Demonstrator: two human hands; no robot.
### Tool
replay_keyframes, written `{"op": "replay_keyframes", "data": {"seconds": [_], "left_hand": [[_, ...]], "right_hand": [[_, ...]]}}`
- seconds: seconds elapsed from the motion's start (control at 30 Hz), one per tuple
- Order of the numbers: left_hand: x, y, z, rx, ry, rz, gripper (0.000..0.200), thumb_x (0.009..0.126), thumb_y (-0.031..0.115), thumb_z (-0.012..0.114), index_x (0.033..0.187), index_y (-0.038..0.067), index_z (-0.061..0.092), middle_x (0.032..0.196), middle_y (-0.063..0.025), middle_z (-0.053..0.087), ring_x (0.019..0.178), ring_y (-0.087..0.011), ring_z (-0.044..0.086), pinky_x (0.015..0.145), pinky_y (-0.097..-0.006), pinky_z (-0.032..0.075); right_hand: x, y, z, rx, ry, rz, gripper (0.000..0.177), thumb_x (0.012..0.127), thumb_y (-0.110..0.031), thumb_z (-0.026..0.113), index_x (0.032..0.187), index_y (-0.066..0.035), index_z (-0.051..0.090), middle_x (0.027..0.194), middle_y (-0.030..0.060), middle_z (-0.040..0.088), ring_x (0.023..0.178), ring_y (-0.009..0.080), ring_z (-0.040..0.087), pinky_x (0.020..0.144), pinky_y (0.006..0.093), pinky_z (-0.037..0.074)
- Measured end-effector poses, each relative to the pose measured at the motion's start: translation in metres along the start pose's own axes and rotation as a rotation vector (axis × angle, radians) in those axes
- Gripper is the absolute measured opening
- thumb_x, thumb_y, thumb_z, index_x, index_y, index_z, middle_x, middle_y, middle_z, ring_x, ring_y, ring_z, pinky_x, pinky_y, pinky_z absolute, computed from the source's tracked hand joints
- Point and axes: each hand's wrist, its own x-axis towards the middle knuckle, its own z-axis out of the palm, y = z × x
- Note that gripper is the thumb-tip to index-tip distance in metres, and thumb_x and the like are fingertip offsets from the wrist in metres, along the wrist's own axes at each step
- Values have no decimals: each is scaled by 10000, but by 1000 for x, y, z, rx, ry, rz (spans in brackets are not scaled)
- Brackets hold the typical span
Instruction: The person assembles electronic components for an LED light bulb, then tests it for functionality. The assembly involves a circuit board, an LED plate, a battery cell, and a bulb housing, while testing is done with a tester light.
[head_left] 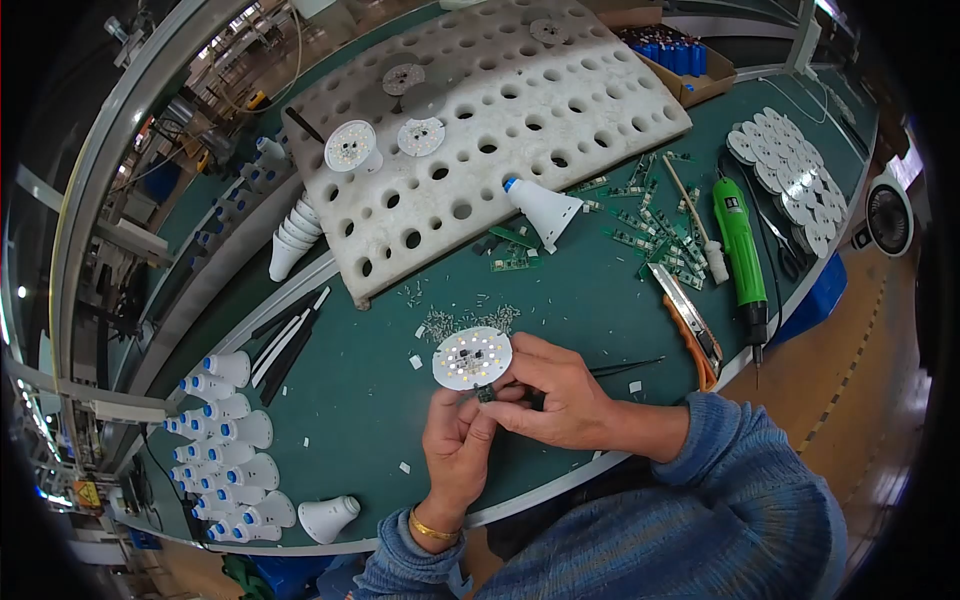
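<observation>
Above the green bench, my two hands meet around a round white LED board [470, 372], its dotted face turned up. A small dark green circuit board [486, 394] sits at its lower edge. My left hand [458, 445] is closed, thumb and fingers pinching at the small board. My right hand [565, 400] is closed too, its fingers at the LED board's right edge and its thumb by the small board. The hands partly hide where the two boards meet. Just beyond them lies a scatter of small screws [450, 324].
A perforated pale slab [470, 140] holds LED boards and a bulb housing. Right lie circuit boards [650, 225], a green electric screwdriver [738, 240], a utility knife [688, 325] and stacked LED discs [790, 175]. Left are tweezers [285, 345] and several white bulb housings [245, 470].
</observation>
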Motion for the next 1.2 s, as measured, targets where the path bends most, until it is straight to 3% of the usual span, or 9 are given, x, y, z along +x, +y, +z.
{"op": "replay_keyframes", "data": {"seconds": [0.1, 0.27, 0.37, 0.57, 0.87, 0.97, 1.03, 1.17, 1.2], "left_hand": [[0, 2, -1, 35, -14, 39, 342, 906, 66, 548, 1220, 15, 421, 1143, -115, 555, 979, -194, 574, 877, -323, 451], [1, 4, 1, -13, -16, -7, 378, 900, 32, 539, 1252, 11, 401, 1178, -114, 527, 1031, -187, 542, 875, -311, 450], [3, 4, 2, 17, -33, 37, 389, 899, 16, 529, 1263, 10, 392, 1180, -117, 524, 1023, -190, 542, 869, -304, 452], [2, -1, 0, 51, -41, 75, 349, 895, -6, 517, 1226, 11, 409, 1153, -127, 533, 998, -189, 554, 858, -300, 456], [-1, -6, -5, 120, -15, 71, 316, 891, -22, 505, 1196, -1, 422, 1116, -116, 546, 994, -178, 559, 853, -308, 456], [2, 4, 4, 104, 70, 43, 193, 927, 78, 540, 1037, -46, 638, 1010, -72, 637, 948, -150, 577, 864, -289, 450], [3, 4, 7, 88, 99, 51, 187, 921, 74, 545, 1023, -46, 647, 1023, -72, 631, 941, -152, 578, 859, -286, 449], [1, -3, -6, 329, 15, 111, 226, 932, 54, 520, 1123, -59, 560, 1090, -126, 610, 975, -185, 591, 879, -302, 457], [1, 0, -1, 92, 1, 42, 287, 928, 60, 524, 1188, -36, 451, 1103, -159, 597, 994, -216, 595, 881, -322, 467]], "right_hand": [[1, 1, 1, -90, 20, -53, 190, 703, -28, 706, 756, -6, 525, 761, 67, 477, 639, 158, 461, 542, 280, 392], [0, -1, 2, -69, 16, 16, 180, 697, -34, 707, 765, -6, 542, 762, 71, 489, 648, 177, 473, 557, 290, 405], [1, 2, 1, -88, 29, -83, 161, 700, -34, 698, 779, -4, 562, 779, 79, 507, 671, 186, 493, 575, 296, 416], [1, 2, 1, -92, 10, -52, 150, 699, -39, 695, 791, -3, 581, 779, 80, 519, 694, 192, 507, 598, 296, 424], [0, 8, 4, -81, 51, -113, 157, 707, -24, 709, 767, -18, 564, 747, 61, 503, 668, 170, 477, 552, 276, 399], [1, 3, 1, -104, 22, -94, 165, 708, -26, 710, 758, -17, 553, 737, 57, 490, 652, 168, 463, 536, 274, 382], [2, 4, 1, -110, 24, -137, 171, 709, -24, 709, 758, -17, 545, 722, 56, 477, 644, 170, 456, 528, 275, 370], [2, 3, -2, -128, -39, -104, 181, 717, -17, 704, 846, -4, 578, 744, 44, 469, 643, 130, 454, 522, 254, 377], [2, 1, 1, -35, -20, -40, 216, 723, -10, 697, 910, 2, 589, 774, 38, 473, 652, 104, 458, 527, 235, 392]]}}
